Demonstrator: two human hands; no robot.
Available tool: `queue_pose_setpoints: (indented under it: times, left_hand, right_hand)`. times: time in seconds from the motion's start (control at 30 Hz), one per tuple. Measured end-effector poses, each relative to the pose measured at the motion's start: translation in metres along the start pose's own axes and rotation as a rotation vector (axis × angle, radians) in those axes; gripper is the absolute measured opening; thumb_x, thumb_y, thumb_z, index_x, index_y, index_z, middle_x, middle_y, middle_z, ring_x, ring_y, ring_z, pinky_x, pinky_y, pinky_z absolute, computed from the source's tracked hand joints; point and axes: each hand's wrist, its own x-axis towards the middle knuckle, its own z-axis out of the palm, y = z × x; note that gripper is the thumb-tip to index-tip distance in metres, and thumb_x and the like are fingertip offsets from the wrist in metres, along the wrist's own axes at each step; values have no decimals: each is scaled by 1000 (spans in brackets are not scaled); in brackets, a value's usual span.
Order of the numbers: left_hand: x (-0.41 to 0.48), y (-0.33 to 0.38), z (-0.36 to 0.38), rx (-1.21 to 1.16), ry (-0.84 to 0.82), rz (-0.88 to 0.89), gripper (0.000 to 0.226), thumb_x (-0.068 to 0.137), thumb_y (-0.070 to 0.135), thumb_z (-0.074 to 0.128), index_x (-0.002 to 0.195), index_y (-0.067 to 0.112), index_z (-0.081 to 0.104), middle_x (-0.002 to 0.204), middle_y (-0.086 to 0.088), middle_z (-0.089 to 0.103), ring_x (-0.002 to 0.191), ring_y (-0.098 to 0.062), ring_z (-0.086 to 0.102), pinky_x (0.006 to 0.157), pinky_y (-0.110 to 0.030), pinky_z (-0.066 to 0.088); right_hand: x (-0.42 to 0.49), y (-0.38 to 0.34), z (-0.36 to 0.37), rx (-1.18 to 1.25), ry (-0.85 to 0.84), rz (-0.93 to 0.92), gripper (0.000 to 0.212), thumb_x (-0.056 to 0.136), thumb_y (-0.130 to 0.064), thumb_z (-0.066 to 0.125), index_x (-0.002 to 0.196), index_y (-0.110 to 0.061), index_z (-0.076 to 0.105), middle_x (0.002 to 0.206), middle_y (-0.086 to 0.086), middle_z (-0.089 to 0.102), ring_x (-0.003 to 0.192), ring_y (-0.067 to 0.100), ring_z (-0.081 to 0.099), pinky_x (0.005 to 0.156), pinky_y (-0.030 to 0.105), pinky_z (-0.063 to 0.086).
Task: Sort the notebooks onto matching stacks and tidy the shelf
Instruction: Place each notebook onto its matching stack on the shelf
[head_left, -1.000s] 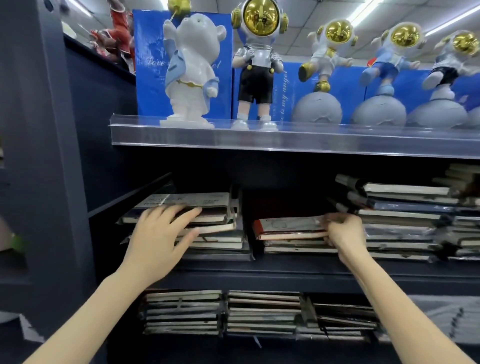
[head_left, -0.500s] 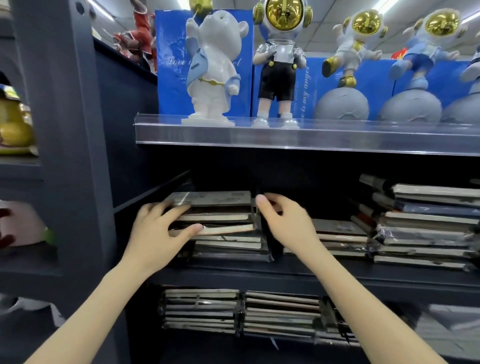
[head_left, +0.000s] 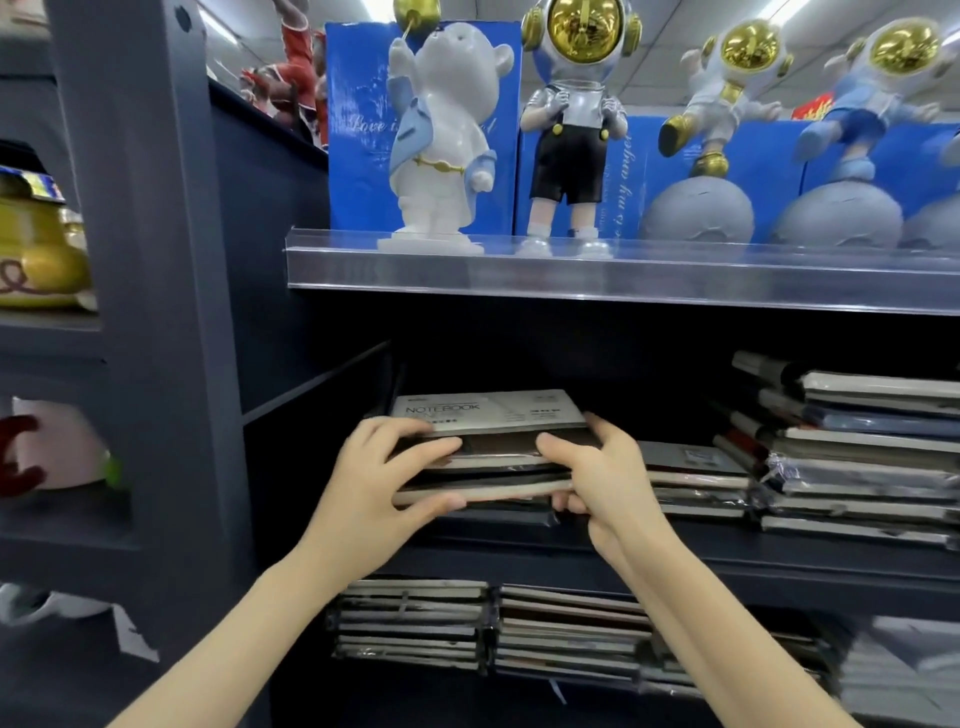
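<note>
Both hands are clamping the left stack (head_left: 488, 467) of notebooks, which is sitting at the left end of the middle shelf (head_left: 675, 558), close to the dark side wall. Left hand (head_left: 384, 483) is gripping the stack's front-left corner: fingers curling over the upper spines, thumb pressing a lower edge. Right hand (head_left: 608, 483) is gripping the right end, thumb lying across the front and fingers wrapping the side w/ tips tucking under, so part of that end is hidden. Top notebook (head_left: 488, 410) is showing a grey band reading "NOTEBOOK"; the smaller print is too blurry to read. The bottom books of the stack are mostly hiding behind the palms, so no count is possible. Just to the right, a lower middle stack (head_left: 696, 478) is lying flat, its left edge covered by the right wrist. Farther right, the right stack (head_left: 857, 452) is rising taller and uneven and is running off the frame edge. Below, lower stacks (head_left: 410, 623) are partly hiding behind both forearms. Above, behind a clear rail (head_left: 571, 270), a bear figure (head_left: 447, 135) and an astronaut figure (head_left: 571, 104) are standing, w/ more figures getting cut off at right.
</note>
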Motion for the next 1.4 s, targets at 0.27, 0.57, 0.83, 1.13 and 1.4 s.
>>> queue_pose_setpoints:
  times: [0.27,0.57,0.83,1.13,1.4]
  left_hand:
    - [43,68,67,-106,-35,100,51,85,54,53,120,18,63,116,-1,60,112,-17,46,95,-39,44]
    - [51,83,103,-125,-176,75,41,90,34,55,127,19,60,127,-1,61,116,-16,51,95,-24,38]
    - [79,75,101,70,-238,-56,38,76,34,74,113,24,70,114,-3,69,106,-30,64,100,-49,40]
    - [39,-2,35,327,-64,-428,60,86,56,38,118,14,67,120,-20,62,109,-42,56,94,-54,43]
    - [33,-25,21,239,-207,-741,59,90,56,46,138,23,46,133,-22,51,117,-37,51,89,-36,43]
  right_hand:
    - [-2,-21,-97,-57,236,-62,57,88,-6,65,141,-12,45,119,10,61,41,13,43,34,17,35]
    - [22,-8,-149,-425,436,-233,47,91,-27,63,132,-7,50,75,0,63,47,23,55,45,28,45]
    - [52,-10,-137,-1274,374,-137,55,95,-59,33,135,-26,50,113,13,66,104,34,60,67,32,42]
    - [31,-2,-83,-1239,540,-884,41,90,-41,46,94,-12,74,77,14,65,68,35,61,55,33,46]
    - [61,-12,35,-1485,-40,-333,51,100,-50,28,120,-12,56,91,4,66,80,22,60,60,30,40]
